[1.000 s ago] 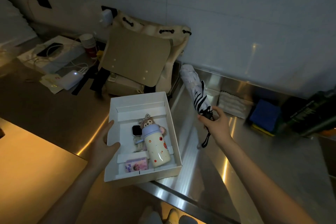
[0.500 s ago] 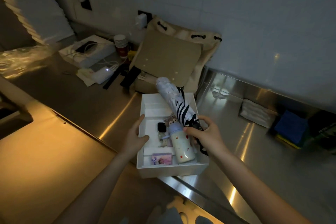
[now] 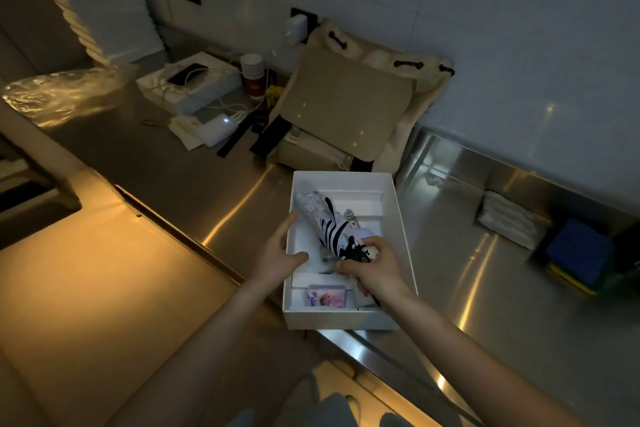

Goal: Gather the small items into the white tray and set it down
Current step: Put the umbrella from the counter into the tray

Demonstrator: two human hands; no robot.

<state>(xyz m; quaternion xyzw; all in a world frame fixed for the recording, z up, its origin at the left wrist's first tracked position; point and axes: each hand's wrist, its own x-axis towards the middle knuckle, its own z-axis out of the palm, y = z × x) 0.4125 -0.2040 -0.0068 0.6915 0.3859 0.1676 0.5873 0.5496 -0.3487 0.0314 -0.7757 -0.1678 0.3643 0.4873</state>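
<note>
A steel counter [image 3: 450,288] runs from the upper left to the lower right of the frame. A beige backpack [image 3: 346,107] leans on the wall at upper centre, its flap closed.

Just below the backpack, at the centre of the frame, is the white tray [image 3: 339,320]. It is an open box with raised white dividers inside, and its near end sticks out past the counter's front edge. I cannot tell whether it rests on the steel or is lifted slightly.

At upper left a closed white box [image 3: 207,94] carries a dark phone [image 3: 185,73] and some cables on its lid.

A folded umbrella [image 3: 322,222], pale with black stripes, lies slantwise in the tray. Its tip is toward the tray's upper left corner and its handle end is toward the middle.

The right hand [image 3: 375,270] is inside the tray, fingers curled round the umbrella's handle end. The left hand [image 3: 280,253] pinches the tray's left wall, with the thumb inside and the other fingers along the outside.

At right, a folded white towel [image 3: 505,220] and a blue cloth [image 3: 576,253] sit against the back ledge. A stack of paper cups [image 3: 252,74] stands between the white box and the backpack.

Under the umbrella only the lilac cap of a bottle [image 3: 363,234] shows. A pink card [image 3: 325,296] lies flat in the tray's nearest compartment, just left of the right wrist.
</note>
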